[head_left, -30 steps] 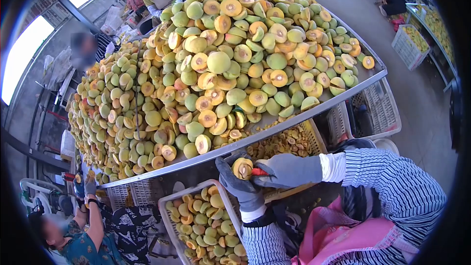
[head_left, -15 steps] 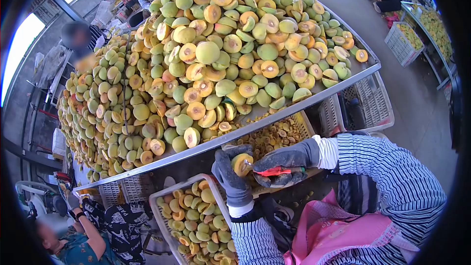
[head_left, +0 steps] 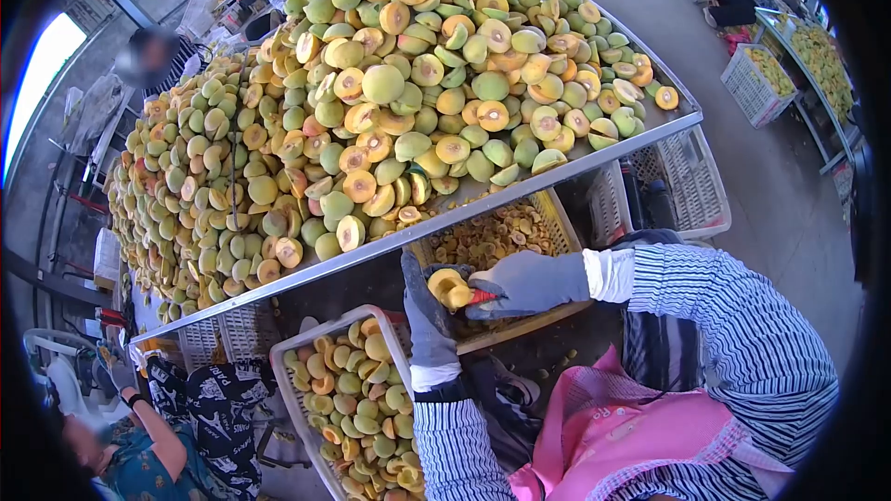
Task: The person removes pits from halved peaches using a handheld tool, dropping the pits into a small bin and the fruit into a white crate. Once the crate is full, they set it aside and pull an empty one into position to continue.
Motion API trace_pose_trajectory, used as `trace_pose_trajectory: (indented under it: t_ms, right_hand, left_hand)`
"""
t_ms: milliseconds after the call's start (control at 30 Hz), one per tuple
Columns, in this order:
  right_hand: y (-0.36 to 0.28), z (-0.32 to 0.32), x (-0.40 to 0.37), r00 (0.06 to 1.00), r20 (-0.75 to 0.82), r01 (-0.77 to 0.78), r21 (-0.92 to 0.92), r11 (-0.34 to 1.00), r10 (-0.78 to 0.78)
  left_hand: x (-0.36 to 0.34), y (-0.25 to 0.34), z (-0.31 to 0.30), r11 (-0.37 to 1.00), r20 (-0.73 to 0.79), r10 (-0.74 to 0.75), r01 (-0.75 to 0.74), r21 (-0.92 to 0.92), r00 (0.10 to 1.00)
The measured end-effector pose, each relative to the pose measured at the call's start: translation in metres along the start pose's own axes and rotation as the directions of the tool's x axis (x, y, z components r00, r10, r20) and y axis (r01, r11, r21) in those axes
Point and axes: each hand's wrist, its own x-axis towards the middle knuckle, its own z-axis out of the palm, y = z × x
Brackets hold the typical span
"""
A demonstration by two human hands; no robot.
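My left hand [head_left: 427,320], in a grey glove, holds a halved peach [head_left: 450,286] with its yellow cut side showing a hollow. My gloved right hand [head_left: 536,280] grips a red-handled tool [head_left: 481,297], its tip at the peach half and hidden from me. Both hands are over a yellowish crate [head_left: 562,221] holding many small brown pits and scraps. Just beyond them, a metal-edged table [head_left: 520,184] bears a large heap of halved peaches [head_left: 383,83]. Left of my left arm stands a white crate [head_left: 278,366] of peach halves.
Another person [head_left: 167,445] sits at the lower left with gloved hands near the table. More people are at the far side of the heap and at the upper right. White crates [head_left: 715,190] stand under the table's right end; another crate [head_left: 742,93] is farther off.
The peach half has tipped in my left hand, and its centre now shows as a hollow. My right hand has rolled over, so the back of its glove faces up.
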Motion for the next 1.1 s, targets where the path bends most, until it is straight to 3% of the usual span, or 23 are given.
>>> trace_pose_trajectory:
  t_ms: [67,100,133,200,233,333,400,467,500,533,600,633,667,700,733,800,867,933,967,1000,1033,1067,1100]
  right_hand:
    - [-0.022,0.0,-0.017,0.956,-0.285,-0.178,-0.368,0.913,0.071]
    - [-0.016,-0.001,-0.02,0.935,-0.337,-0.234,-0.347,0.908,0.112]
    - [-0.003,-0.003,-0.021,0.937,-0.336,-0.223,-0.357,0.907,0.098]
    - [0.016,-0.003,-0.026,0.896,-0.285,-0.44,-0.464,0.769,0.34]
    - [0.011,0.0,-0.029,0.897,-0.291,-0.436,-0.466,0.77,0.332]
    - [-0.013,0.004,-0.036,0.872,-0.418,-0.419,-0.365,0.832,0.255]
    - [-0.044,0.008,-0.032,0.898,-0.415,-0.214,-0.118,0.97,0.148]
    - [-0.057,0.023,-0.022,0.894,-0.441,-0.121,-0.07,0.99,0.078]
    - [-0.063,0.03,-0.018,0.891,-0.454,-0.021,-0.073,0.997,-0.014]
    - [-0.066,0.034,-0.015,0.878,-0.466,0.078,-0.078,0.994,-0.105]
    - [-0.069,0.042,-0.012,0.909,-0.411,0.059,-0.045,0.997,-0.073]
    - [-0.076,0.048,-0.013,0.925,-0.372,0.065,0.35,0.934,0.076]
    - [-0.083,0.054,-0.015,0.941,-0.274,0.049,0.69,0.722,0.197]
    - [-0.09,0.06,-0.023,0.936,-0.278,0.092,0.787,0.61,0.218]
    - [-0.098,0.064,-0.029,0.936,-0.278,0.091,0.784,0.615,0.216]
    - [-0.108,0.07,-0.039,0.924,-0.312,0.145,0.821,0.552,0.222]
    - [-0.109,0.07,-0.048,0.926,-0.262,0.094,0.858,0.505,0.272]
    - [-0.104,0.072,-0.051,0.95,-0.17,0.033,0.888,0.46,0.26]
    - [-0.106,0.074,-0.052,0.951,-0.229,0.052,0.78,0.624,0.207]
    - [-0.107,0.074,-0.054,0.951,-0.23,0.053,0.778,0.626,0.205]
    - [-0.105,0.074,-0.057,0.91,-0.399,0.129,0.528,0.839,0.11]
    - [-0.102,0.073,-0.06,0.854,-0.519,0.168,0.217,0.962,-0.032]
    - [-0.101,0.074,-0.063,0.789,-0.58,0.166,-0.117,0.979,-0.203]
  left_hand:
    - [-0.012,0.004,-0.003,0.995,-0.126,0.099,-0.096,0.03,0.987]
    - [0.003,-0.01,-0.024,0.931,-0.035,-0.165,0.144,-0.335,0.986]
    - [-0.004,-0.01,-0.03,0.932,-0.039,-0.151,0.129,-0.339,0.988]
    - [-0.019,-0.007,-0.036,0.965,-0.098,-0.134,0.108,-0.237,0.986]
    - [-0.028,0.003,-0.035,0.943,-0.076,-0.201,0.171,-0.285,0.977]
    - [-0.041,-0.002,-0.044,0.899,-0.082,-0.239,0.189,-0.395,0.968]
    - [-0.055,0.0,-0.044,0.902,-0.024,-0.231,0.205,-0.38,0.973]
    - [-0.073,0.007,-0.034,0.999,-0.108,-0.029,0.026,-0.029,0.994]
    - [-0.069,0.01,-0.04,0.948,-0.019,-0.276,0.269,-0.167,0.961]
    - [-0.079,0.019,-0.033,0.95,-0.016,-0.27,0.264,-0.169,0.963]
    - [-0.108,0.041,-0.018,0.983,0.053,-0.075,0.083,-0.166,0.996]
    - [-0.104,0.038,-0.023,0.964,0.101,0.008,0.019,-0.265,0.995]
    - [-0.111,0.033,-0.028,0.963,0.099,0.018,0.009,-0.27,0.995]
    - [-0.12,0.026,-0.03,0.973,0.094,0.225,-0.217,-0.081,0.97]
    - [-0.131,0.028,-0.029,0.897,0.126,0.415,-0.428,0.11,0.901]
    - [-0.143,0.03,-0.036,0.904,0.146,0.392,-0.41,0.121,0.908]
    - [-0.155,0.027,-0.035,0.907,0.201,0.416,-0.419,-0.025,0.887]
    - [-0.161,0.026,-0.037,0.865,0.207,0.482,-0.5,0.042,0.852]
    - [-0.162,0.019,-0.042,0.875,0.172,0.463,-0.479,0.067,0.87]
    - [-0.16,0.014,-0.046,0.884,0.137,0.445,-0.459,0.091,0.885]
    - [-0.158,0.008,-0.047,0.907,0.009,0.413,-0.412,0.085,0.911]
    - [-0.156,0.004,-0.048,0.907,0.006,0.414,-0.413,0.083,0.91]
    - [-0.156,0.001,-0.048,0.932,-0.059,0.36,-0.362,-0.026,0.931]
